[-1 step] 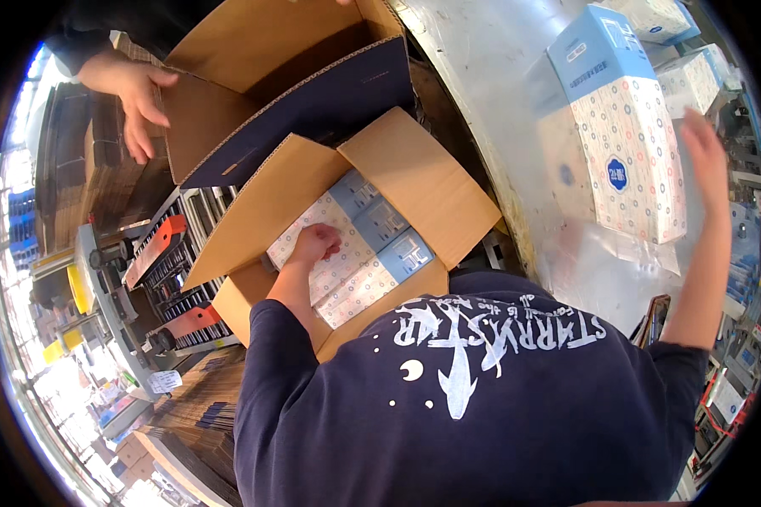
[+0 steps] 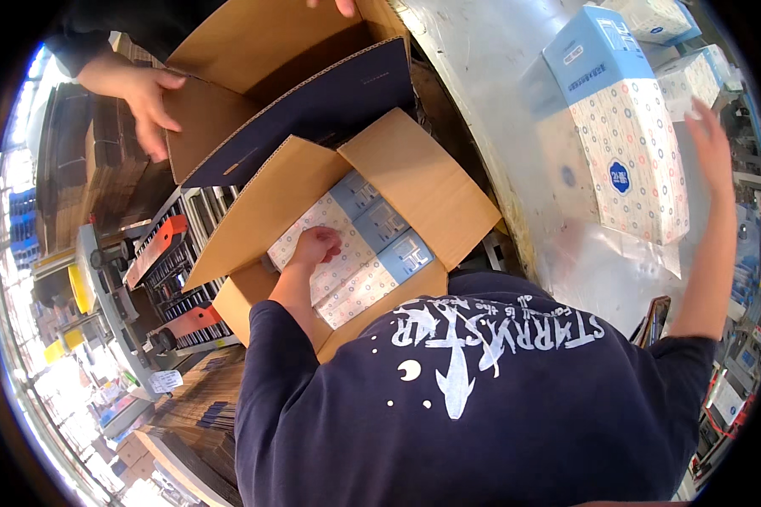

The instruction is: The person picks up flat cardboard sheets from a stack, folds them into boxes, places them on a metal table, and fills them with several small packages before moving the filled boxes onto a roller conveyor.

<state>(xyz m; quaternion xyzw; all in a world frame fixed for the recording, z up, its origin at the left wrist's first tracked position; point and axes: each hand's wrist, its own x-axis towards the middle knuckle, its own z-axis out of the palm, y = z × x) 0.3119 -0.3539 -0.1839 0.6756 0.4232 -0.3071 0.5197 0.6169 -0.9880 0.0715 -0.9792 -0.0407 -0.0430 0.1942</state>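
Observation:
My left hand [image 2: 316, 247], its fingers curled in, rests over white patterned packs [image 2: 347, 291] with blue ends [image 2: 380, 221]. The packs lie side by side inside an open brown carton [image 2: 418, 182] whose flaps stand out. I see nothing in those fingers. On the right, my right hand [image 2: 710, 144] is raised with its fingers apart, beside a long pack [image 2: 626, 144] of the same white and blue pattern. That pack lies on a metal table [image 2: 524, 127]; no contact between hand and pack can be made out.
Another person's hand [image 2: 148, 97] is at the side of a second open carton [image 2: 296, 127], dark outside, beyond mine. Further packs [image 2: 689, 80] lie at the table's far right. Flattened cardboard [image 2: 110, 135] is stacked at left, near a rack with orange-red parts [image 2: 161, 249].
My right hand has shifted slightly, its fingers spreading more. The long pack is turned a little. The other person's fingers reach further into view at the top. My left hand stays put.

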